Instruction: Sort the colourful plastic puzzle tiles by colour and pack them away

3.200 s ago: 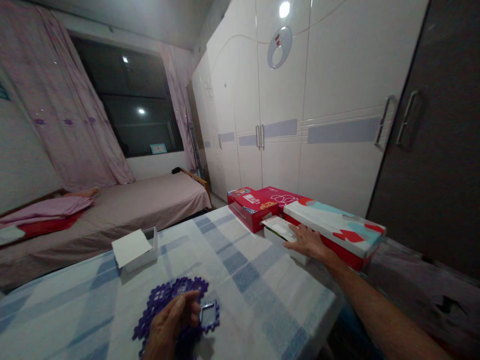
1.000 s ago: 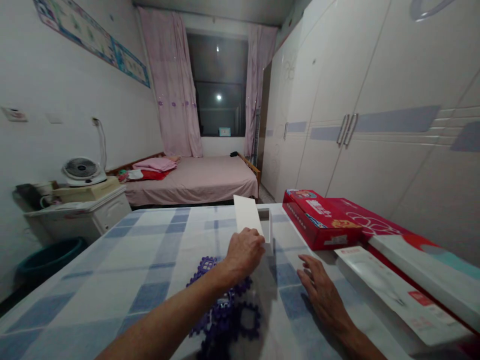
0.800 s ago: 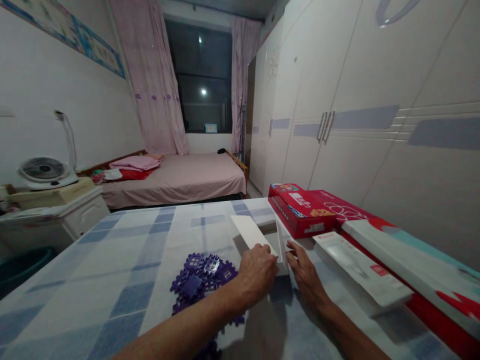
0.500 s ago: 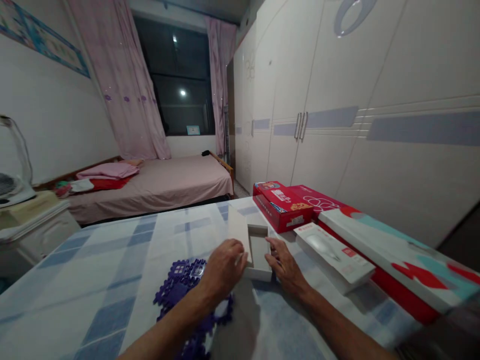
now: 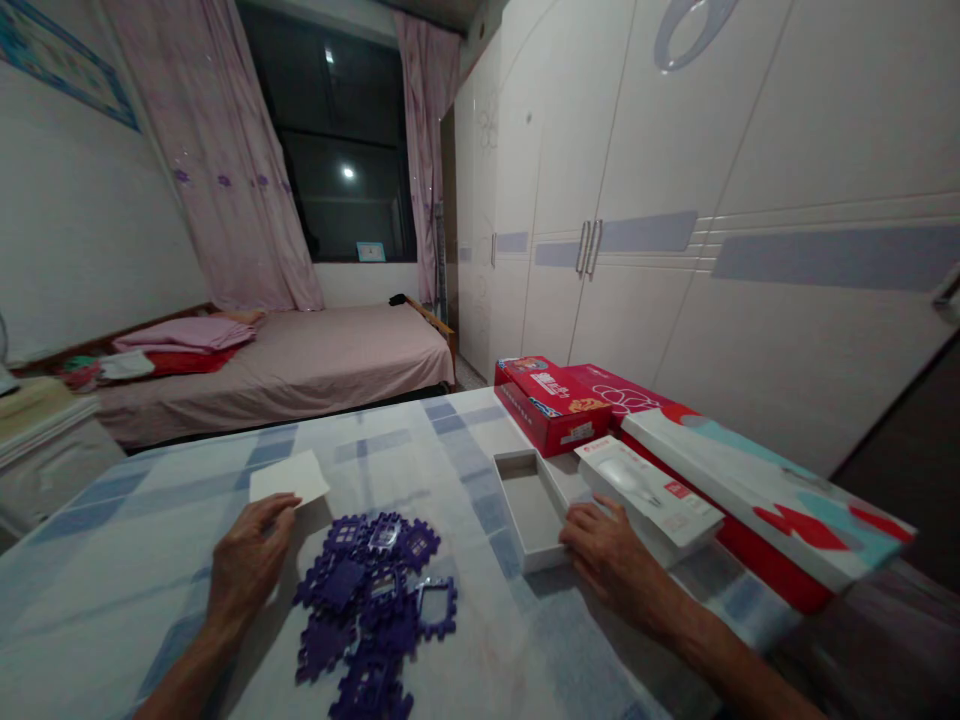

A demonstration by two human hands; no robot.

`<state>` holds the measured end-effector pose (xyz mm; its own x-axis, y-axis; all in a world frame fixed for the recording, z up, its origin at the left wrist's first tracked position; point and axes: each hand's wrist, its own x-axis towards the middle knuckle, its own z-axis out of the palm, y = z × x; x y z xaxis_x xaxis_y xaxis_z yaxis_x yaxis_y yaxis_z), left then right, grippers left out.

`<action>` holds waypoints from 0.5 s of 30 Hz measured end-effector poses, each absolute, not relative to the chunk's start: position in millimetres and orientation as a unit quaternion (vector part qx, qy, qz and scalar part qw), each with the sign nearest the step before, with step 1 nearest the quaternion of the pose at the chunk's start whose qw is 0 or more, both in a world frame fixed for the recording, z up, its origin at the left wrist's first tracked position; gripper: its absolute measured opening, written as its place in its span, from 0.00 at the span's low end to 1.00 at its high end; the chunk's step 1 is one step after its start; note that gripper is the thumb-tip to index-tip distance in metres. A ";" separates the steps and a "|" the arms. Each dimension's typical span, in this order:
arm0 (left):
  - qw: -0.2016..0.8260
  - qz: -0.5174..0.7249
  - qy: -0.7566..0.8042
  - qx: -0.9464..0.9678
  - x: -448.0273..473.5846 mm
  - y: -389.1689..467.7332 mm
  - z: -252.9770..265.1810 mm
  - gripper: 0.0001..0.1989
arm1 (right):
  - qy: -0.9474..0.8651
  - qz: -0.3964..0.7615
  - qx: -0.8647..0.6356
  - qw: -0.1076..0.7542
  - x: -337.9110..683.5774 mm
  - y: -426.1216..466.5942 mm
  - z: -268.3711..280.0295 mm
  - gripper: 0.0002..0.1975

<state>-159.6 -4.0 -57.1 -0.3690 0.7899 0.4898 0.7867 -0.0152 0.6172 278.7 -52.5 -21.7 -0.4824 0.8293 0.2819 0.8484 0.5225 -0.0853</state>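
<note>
My left hand [image 5: 253, 555] is closed on the near edge of a thin white cardboard piece [image 5: 289, 478], which is held low over the tablecloth at the left. On the right side, my right hand [image 5: 611, 550] grips the near right corner of a shallow white box [image 5: 532, 500]. The box lies with its inside facing up, and only its bare grey interior shows. Between the two hands is a loose heap of dark purple interlocking plastic pieces [image 5: 375, 600], several of them shaped like window frames.
A light bulb in its white package [image 5: 645, 490] lies right of the white box. Behind it are a red box [image 5: 551, 405] and a long white, red and teal box [image 5: 757, 500]. Beyond the table [image 5: 420, 440] stand a bed [image 5: 337, 355] and a white wardrobe [image 5: 637, 170].
The cardboard piece has come away from the box and moved left with my left hand, uncovering the purple heap. My right hand stays at the box, which has turned somewhat.
</note>
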 end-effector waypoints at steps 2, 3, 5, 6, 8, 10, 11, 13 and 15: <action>0.018 0.408 0.711 0.572 -165.0 -2.5 -69.4 0.16 | -0.853 -0.032 -0.497 0.157 299.4 -61.7 -19.2 0.08; 0.025 0.394 0.714 0.579 -165.8 -1.4 -73.6 0.17 | -0.840 -0.044 -0.512 0.176 310.1 -64.6 -18.4 0.10; 0.034 0.369 0.712 0.596 -165.4 1.1 -78.3 0.18 | -0.790 -0.096 -0.564 0.220 331.5 -65.5 -17.8 0.16; 0.034 0.358 0.709 0.606 -165.0 2.5 -79.3 0.19 | -0.756 -0.128 -0.598 0.232 342.0 -63.3 -18.0 0.19; 0.026 0.344 0.704 0.621 -164.8 4.8 -80.1 0.19 | -0.694 -0.176 -0.662 0.221 361.2 -55.5 -19.5 0.26; 0.016 0.338 0.699 0.629 -165.9 6.3 -80.9 0.19 | -0.659 -0.187 -0.705 0.183 375.4 -46.4 -22.5 0.31; 0.014 0.336 0.697 0.633 -166.8 6.7 -81.4 0.19 | -0.649 -0.184 -0.720 0.165 379.8 -42.5 -24.3 0.32; 0.013 0.330 0.692 0.642 -168.7 7.0 -83.1 0.19 | -0.637 -0.169 -0.739 0.139 383.1 -37.3 -27.3 0.33; 0.011 0.325 0.684 0.653 -170.1 7.3 -85.0 0.18 | -0.626 -0.152 -0.755 0.123 380.7 -35.6 -28.4 0.33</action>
